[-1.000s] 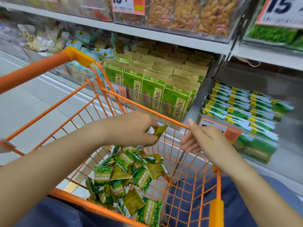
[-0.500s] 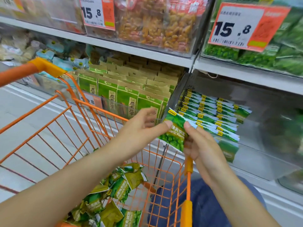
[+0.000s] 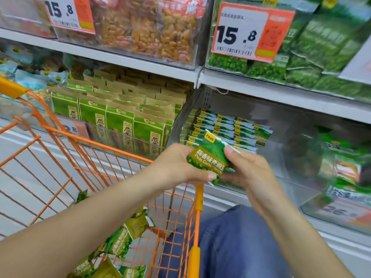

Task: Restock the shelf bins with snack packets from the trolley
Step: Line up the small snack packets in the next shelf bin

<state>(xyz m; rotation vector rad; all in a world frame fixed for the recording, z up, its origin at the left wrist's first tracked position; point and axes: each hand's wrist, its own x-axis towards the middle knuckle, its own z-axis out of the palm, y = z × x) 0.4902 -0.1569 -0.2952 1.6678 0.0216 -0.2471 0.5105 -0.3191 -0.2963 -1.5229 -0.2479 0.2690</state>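
A green garlic-pea snack packet (image 3: 210,155) is held upright between both hands, just in front of the clear shelf bin (image 3: 281,157). My left hand (image 3: 176,167) grips its left side and lower edge. My right hand (image 3: 247,167) pinches its right side with the thumb on top. Rows of the same green packets (image 3: 226,127) lie stacked in the bin behind. More loose pea packets (image 3: 120,245) lie in the bottom of the orange trolley (image 3: 112,146), below my left forearm.
Left of the bin stands a bin of green-and-brown seed packs (image 3: 120,121). The upper shelf holds bins of nuts (image 3: 148,29) and green peas (image 3: 321,47) with 15.8 price tags (image 3: 249,31). A further clear bin (image 3: 341,177) is at the right. My blue-trousered knee (image 3: 230,243) is below.
Both hands have lifted the packet from the trolley toward the bin and turned it upright, so its printed front faces me. The view has shifted up and to the right.
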